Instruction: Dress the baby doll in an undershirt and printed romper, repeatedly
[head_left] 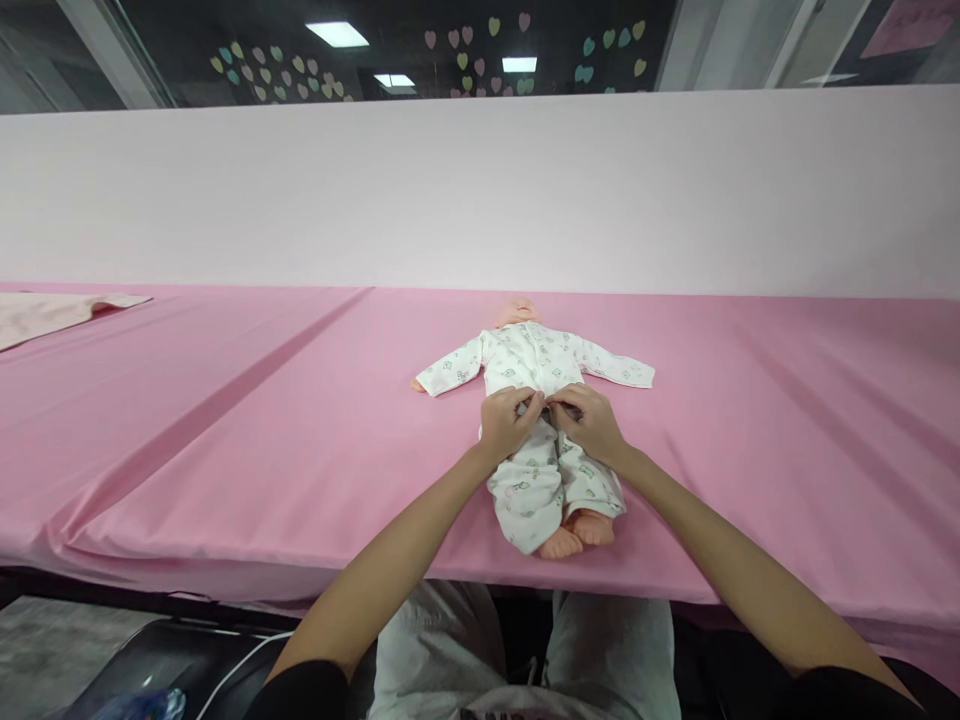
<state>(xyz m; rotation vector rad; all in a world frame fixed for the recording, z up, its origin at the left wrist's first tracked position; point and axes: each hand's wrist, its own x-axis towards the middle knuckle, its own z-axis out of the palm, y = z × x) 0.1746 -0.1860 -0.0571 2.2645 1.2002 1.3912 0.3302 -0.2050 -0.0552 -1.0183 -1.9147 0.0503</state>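
Observation:
A baby doll [519, 312] lies on its back on the pink cloth, its head toward the wall and its bare feet toward me. It wears a white printed top [531, 350] with long sleeves and matching white pants [529, 490]. My left hand [510, 420] and my right hand [586, 420] meet at the doll's waist, fingertips nearly touching. Both are closed in a pinch on fabric at the waist, where the top and the pants come together. The exact piece of cloth between my fingers is partly hidden by the hands.
The pink cloth [300, 470] covers the table, with creases on the left and right. A pale folded cloth [52, 315] lies at the far left. A white wall panel [480, 190] stands behind the table. Below left is a black chair [180, 660] with a white cable.

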